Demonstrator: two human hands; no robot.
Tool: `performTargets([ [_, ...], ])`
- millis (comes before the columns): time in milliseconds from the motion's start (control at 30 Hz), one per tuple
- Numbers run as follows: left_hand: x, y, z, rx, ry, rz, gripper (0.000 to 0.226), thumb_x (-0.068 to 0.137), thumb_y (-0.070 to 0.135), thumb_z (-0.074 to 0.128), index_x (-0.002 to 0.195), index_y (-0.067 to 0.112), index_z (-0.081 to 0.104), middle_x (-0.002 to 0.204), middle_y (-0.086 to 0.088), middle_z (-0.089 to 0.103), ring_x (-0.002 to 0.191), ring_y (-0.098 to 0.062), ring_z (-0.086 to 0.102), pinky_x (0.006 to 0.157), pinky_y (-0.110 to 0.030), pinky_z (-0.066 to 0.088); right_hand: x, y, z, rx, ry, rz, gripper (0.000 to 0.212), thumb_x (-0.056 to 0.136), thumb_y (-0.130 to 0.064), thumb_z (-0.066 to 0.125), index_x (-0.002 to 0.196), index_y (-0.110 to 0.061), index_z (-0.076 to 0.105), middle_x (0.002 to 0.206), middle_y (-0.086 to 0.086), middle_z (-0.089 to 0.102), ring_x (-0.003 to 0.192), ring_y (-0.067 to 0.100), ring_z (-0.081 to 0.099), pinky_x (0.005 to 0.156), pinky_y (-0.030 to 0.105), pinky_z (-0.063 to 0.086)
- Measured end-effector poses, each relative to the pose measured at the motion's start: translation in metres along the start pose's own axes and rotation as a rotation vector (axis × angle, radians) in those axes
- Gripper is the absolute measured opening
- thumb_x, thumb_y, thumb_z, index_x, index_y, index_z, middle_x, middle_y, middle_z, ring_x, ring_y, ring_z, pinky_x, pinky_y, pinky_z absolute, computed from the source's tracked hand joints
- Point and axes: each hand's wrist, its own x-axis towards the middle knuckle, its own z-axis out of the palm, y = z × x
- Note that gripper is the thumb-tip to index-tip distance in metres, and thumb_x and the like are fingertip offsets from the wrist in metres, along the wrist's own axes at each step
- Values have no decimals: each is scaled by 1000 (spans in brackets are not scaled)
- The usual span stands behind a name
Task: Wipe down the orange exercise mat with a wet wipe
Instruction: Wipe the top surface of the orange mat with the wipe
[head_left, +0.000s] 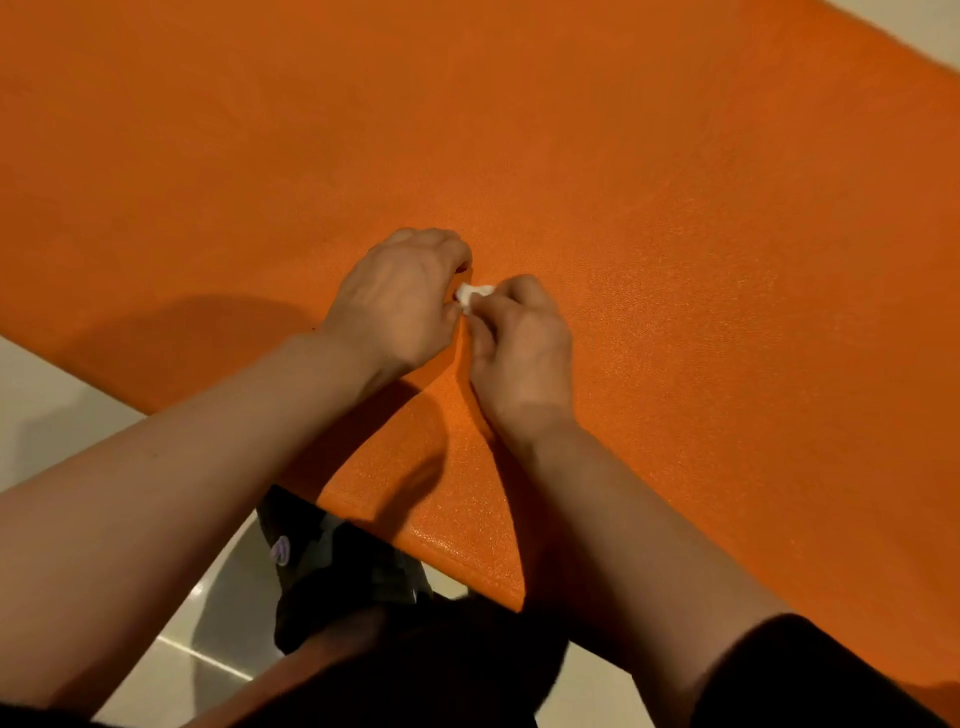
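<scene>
Both hands over orange exercise mat (623, 182). Left hand (400, 301) & right hand (519, 343) fingers curled, both pinching small bunched white wet wipe (471, 294) betw. them. Pale tile floor (52, 405) beside mat.

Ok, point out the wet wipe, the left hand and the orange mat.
wet wipe (471, 295), head view, on the white wad showing between the two hands.
left hand (400, 304), head view, on the back of the hand.
orange mat (675, 218), head view, on bare surface beyond the hands.
</scene>
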Motion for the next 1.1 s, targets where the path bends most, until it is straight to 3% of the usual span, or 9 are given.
performTargets([
  [100, 9, -7, 2, -10, 19, 31, 38, 86, 20, 64, 123, 12, 58, 133, -6, 53, 119, -28, 44, 90, -35, 39, 14, 26, -14, -39, -85, -14, 18, 82, -6, 57, 89, -1, 73, 90, 15, 60, 85, 36, 59, 74, 33, 43],
  [167, 15, -12, 2, 1, 30, 54, 45, 85, 22, 66, 128, 13, 55, 130, -7, 53, 117, -28, 44, 87, -37, 41, 20, 50, -32, -102, 20, 82, 19, 84, -8, 56, 90, -1, 72, 92, 15, 59, 87, 35, 57, 74, 28, 35],
  [267, 27, -15, 3, -13, 57, 76, 50, 84, 22, 67, 132, 14, 52, 131, -7, 51, 119, -29, 44, 89, -41, 45, 23, 50, -32, -99, 170, 256, 19, 86, -8, 55, 91, 1, 71, 94, 18, 59, 87, 37, 58, 74, 30, 36],
  [467, 52, -11, 6, -15, 58, 160, 54, 83, 19, 68, 134, 9, 53, 138, -9, 48, 125, -31, 42, 97, -40, 41, 35, 26, -6, -47, 4, -48, 16, 78, -2, 59, 87, 0, 71, 85, 16, 58, 79, 35, 56, 69, 29, 36],
  [600, 59, -15, 6, -22, 68, 176, 53, 84, 25, 68, 133, 12, 53, 130, -9, 50, 119, -29, 43, 90, -42, 45, 45, 65, -40, -127, 242, 228, 20, 80, -6, 55, 88, 1, 72, 87, 18, 57, 81, 36, 57, 66, 22, 27],
  [667, 62, -15, 7, -12, 96, 192, 51, 84, 26, 69, 130, 11, 55, 124, -11, 51, 114, -30, 45, 87, -42, 46, 51, 64, -38, -89, 341, 365, 22, 82, -8, 53, 87, 2, 72, 87, 20, 57, 79, 38, 57, 66, 26, 29],
  [900, 85, -5, 11, -29, 105, 268, 47, 85, 22, 61, 129, 7, 55, 131, -15, 49, 119, -32, 44, 95, -43, 42, 73, 39, -10, -88, 69, -46, 23, 85, -12, 51, 84, -1, 71, 84, 16, 57, 77, 35, 54, 67, 33, 34],
  [967, 92, -7, 12, -14, 95, 289, 48, 85, 25, 56, 129, 6, 55, 135, -15, 50, 122, -34, 44, 100, -42, 39, 81, 66, -29, -170, 174, 41, 25, 82, -11, 51, 88, 0, 72, 88, 18, 58, 80, 36, 56, 69, 35, 38],
  [1100, 101, -14, 10, -8, 95, 313, 48, 83, 29, 51, 126, 8, 56, 134, -14, 51, 122, -34, 45, 100, -42, 38, 93, 97, -51, -146, 450, 400, 23, 86, -7, 52, 94, 1, 72, 93, 19, 57, 85, 37, 57, 70, 26, 30],
])
